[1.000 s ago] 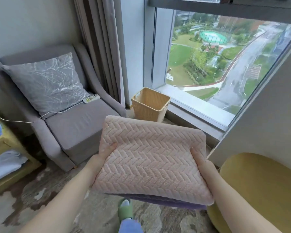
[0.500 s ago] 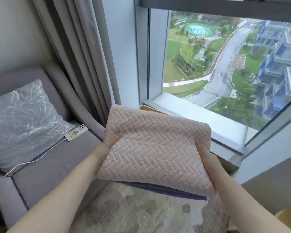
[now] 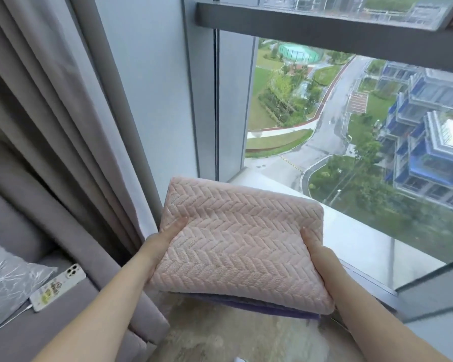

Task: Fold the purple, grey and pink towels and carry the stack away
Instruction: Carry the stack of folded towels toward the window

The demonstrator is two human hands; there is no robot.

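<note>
Left hand (image 3: 164, 240), right hand (image 3: 316, 253) grip stack (image 3: 241, 244); fingers hidden.

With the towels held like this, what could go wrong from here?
The purple towel pokes out under the pink towel at the near edge; gripped only at the sides by the left hand and right hand, it might slip out. The armchair sits close on the left; an elbow might bump it.

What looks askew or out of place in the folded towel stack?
The purple towel juts out beneath the pink towel along the near edge, so the stack is not flush. Nothing looks spilled or damaged.
</note>
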